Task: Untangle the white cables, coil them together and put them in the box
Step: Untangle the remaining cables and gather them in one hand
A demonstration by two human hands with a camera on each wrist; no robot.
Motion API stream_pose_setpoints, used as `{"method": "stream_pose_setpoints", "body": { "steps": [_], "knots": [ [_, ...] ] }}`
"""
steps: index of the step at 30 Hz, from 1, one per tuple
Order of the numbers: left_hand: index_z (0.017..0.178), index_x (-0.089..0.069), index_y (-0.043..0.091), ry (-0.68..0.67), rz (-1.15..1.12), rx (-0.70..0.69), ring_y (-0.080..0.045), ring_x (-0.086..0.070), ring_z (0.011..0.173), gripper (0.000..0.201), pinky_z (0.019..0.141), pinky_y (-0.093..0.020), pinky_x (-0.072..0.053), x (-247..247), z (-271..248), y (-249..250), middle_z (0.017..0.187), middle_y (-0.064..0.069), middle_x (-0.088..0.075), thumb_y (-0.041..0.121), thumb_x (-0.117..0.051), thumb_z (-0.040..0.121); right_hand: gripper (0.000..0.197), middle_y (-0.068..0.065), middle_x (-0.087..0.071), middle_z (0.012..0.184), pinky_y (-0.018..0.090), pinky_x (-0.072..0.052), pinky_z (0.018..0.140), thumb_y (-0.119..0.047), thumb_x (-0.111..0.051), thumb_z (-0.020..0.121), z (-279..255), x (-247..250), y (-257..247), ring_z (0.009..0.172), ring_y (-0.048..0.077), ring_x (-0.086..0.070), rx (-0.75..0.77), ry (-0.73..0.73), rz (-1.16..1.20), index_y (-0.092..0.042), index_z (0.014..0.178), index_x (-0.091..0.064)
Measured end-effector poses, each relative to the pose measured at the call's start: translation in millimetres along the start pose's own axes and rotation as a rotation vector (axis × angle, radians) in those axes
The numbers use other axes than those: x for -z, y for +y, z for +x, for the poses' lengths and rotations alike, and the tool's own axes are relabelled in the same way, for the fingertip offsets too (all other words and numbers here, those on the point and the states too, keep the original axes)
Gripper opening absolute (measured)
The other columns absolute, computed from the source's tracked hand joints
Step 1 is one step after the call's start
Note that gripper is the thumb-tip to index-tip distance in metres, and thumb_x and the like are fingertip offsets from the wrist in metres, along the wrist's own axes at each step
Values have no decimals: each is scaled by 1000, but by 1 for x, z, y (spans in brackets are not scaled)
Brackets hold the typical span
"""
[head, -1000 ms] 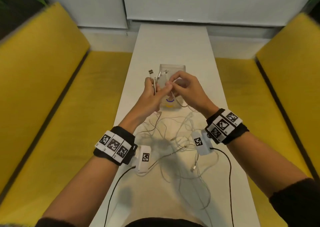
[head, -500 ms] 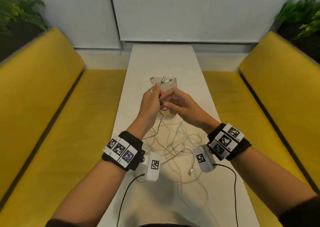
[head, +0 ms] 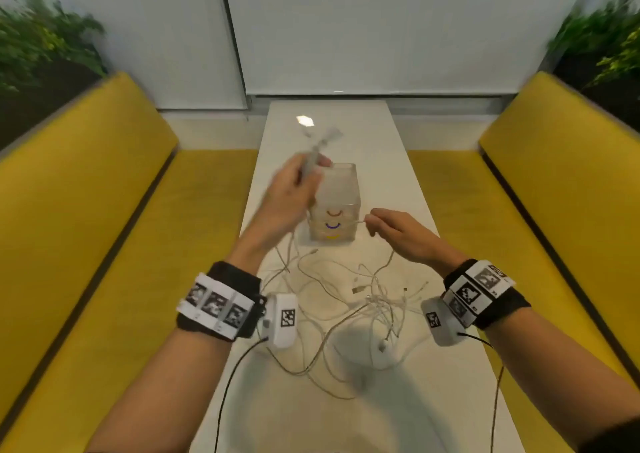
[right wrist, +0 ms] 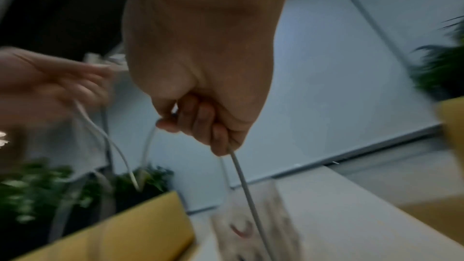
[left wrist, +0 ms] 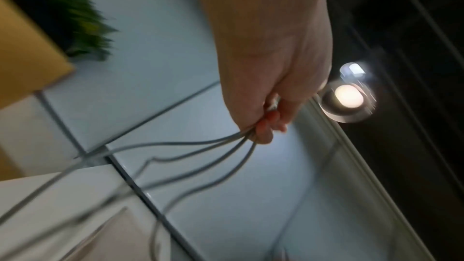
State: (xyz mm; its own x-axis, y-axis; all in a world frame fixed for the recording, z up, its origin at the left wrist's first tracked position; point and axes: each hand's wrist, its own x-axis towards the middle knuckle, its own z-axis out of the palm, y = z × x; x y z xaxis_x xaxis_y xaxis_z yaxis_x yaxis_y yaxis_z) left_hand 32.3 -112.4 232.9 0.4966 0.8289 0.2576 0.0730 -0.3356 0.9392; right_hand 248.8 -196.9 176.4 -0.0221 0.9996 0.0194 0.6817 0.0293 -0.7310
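The left hand (head: 294,189) has its fingers curled round a bunch of white cables (head: 346,300), raised beside the box's (head: 334,206) left rim. The right hand (head: 398,234) pinches one strand right of the box. Most cable lies tangled on the white table (head: 450,400) near its front, within both long edges. Yellow benches (head: 104,244) flank the table.

White table (head: 408,400) between two yellow benches (head: 86,227). Green plants (head: 45,47) behind both. Lit ceiling lamp (left wrist: 349,96) overhead.
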Motion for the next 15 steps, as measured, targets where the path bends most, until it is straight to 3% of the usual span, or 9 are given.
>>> {"method": "stream_pose_setpoints", "body": {
  "steps": [2, 4, 6, 8, 10, 12, 15],
  "knots": [
    [94, -58, 37, -191, 191, -62, 2, -55, 74, 15, 67, -21, -47, -27, -7, -11, 85, 10, -58, 23, -55, 99, 28, -13, -52, 78, 17, -37, 68, -14, -39, 106, 3, -2, -23, 66, -7, -50, 51, -51, 88, -19, 87, -58],
    [85, -57, 30, -245, 281, -53, 5, -50, 65, 19, 60, -12, -38, -41, -11, -18, 75, 11, -53, 18, -58, 99, 31, -15, -50, 77, 15, -39, 65, -8, -40, 105, 2, -1, -38, 64, -7, -51, 115, -92, 125, -26, 87, -57],
    [76, -59, 22, -225, 294, 14, 1, -47, 57, 25, 55, -15, -35, -41, -11, -22, 66, 9, -53, 28, -60, 100, 30, -8, -53, 72, 25, -42, 62, -10, -43, 103, 0, 4, -40, 60, 1, -48, 153, -89, 119, -27, 86, -61],
    [70, -63, 20, -241, 318, 67, 0, -48, 54, 37, 54, -15, -35, -36, -10, -25, 64, 9, -58, 45, -60, 97, 26, 1, -58, 68, 35, -48, 63, -9, -46, 102, -2, 11, -34, 60, 10, -52, 174, -84, 172, -12, 94, -70],
    [68, -60, 15, -234, 322, 76, -2, -45, 53, 46, 52, -17, -33, -33, -9, -25, 63, 4, -58, 53, -61, 94, 25, 6, -57, 66, 29, -51, 64, -6, -46, 103, -4, 13, -32, 60, 14, -55, 208, -102, 259, -10, 102, -71],
    [68, -56, 6, -172, 326, 31, -6, -40, 53, 53, 50, -19, -30, -31, -7, -21, 60, 1, -50, 54, -66, 90, 26, 11, -53, 65, 33, -51, 63, -8, -44, 104, -5, 10, -32, 58, 18, -52, 231, -96, 368, -17, 109, -68],
    [63, -54, 5, -75, 348, -57, -8, -36, 51, 54, 48, -19, -28, -29, -3, -12, 54, 6, -41, 51, -76, 83, 24, 5, -51, 62, 37, -48, 63, -10, -43, 104, -6, 4, -26, 58, 20, -47, 186, -85, 511, -10, 113, -66]
  ]
}}
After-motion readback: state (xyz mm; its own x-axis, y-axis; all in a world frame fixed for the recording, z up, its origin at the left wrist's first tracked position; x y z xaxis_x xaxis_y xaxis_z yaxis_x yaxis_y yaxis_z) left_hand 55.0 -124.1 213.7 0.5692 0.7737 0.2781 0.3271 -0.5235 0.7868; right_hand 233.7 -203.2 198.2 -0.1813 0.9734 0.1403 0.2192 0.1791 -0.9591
